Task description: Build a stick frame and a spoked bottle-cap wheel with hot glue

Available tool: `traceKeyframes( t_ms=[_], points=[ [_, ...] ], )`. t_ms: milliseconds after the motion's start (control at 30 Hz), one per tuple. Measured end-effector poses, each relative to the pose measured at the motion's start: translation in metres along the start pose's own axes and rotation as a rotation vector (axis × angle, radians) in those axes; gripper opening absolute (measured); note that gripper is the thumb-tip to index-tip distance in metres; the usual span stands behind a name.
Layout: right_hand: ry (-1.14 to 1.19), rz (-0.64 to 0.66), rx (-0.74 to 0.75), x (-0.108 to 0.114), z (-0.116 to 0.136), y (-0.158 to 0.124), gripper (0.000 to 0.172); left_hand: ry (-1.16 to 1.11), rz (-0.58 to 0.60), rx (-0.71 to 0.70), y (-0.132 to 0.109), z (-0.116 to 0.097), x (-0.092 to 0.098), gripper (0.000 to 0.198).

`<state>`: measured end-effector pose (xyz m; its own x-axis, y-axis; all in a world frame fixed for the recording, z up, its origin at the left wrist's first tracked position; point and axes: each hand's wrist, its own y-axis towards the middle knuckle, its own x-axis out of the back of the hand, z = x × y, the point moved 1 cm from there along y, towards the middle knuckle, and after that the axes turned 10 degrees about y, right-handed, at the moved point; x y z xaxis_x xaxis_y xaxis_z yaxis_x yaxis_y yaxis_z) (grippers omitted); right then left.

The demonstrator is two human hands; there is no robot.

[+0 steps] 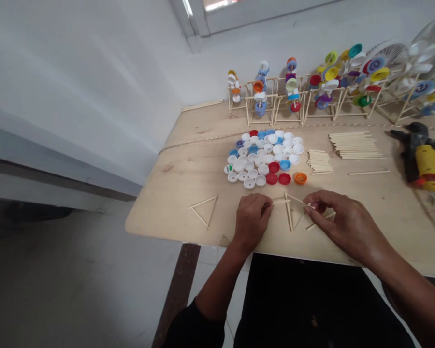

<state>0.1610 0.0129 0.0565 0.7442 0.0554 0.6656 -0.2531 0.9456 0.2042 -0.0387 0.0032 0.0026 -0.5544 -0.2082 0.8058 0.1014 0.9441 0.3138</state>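
Both my hands are over the front edge of the wooden table. Pinched between the fingers of my left hand [252, 218] is a short wooden stick [281, 201], its far end meeting a small triangle of sticks [288, 215]. My right hand [339, 217] pinches that triangle at its right corner with thumb and forefinger. Another wooden stick [315, 224] lies partly under the right hand. To the left of my hands rests a separate stick triangle [205, 211].
Plastic bottle caps [253, 164], mostly white, lie beyond my hands. Right of them are short sticks [319, 162], long sticks [355, 145] and a yellow-and-black tool [429, 166]. Stick frames carrying coloured caps [292, 92] line the wall. A twisted cord [203, 140] crosses the table [166, 198].
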Motion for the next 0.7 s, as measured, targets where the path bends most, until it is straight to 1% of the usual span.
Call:
traceKeyframes(
  t_ms=[300, 700],
  points=[
    [0.015, 0.006, -0.068, 0.0022, 0.0060, 0.0023, 0.017, 0.038, -0.040, -0.086, 0.0062, 0.0016, -0.0022, 0.011],
    [0.038, 0.026, -0.128, 0.0013, 0.0077, 0.0035, 0.018, 0.090, -0.066, -0.137, 0.0107, 0.0045, -0.0086, 0.013]
  ],
)
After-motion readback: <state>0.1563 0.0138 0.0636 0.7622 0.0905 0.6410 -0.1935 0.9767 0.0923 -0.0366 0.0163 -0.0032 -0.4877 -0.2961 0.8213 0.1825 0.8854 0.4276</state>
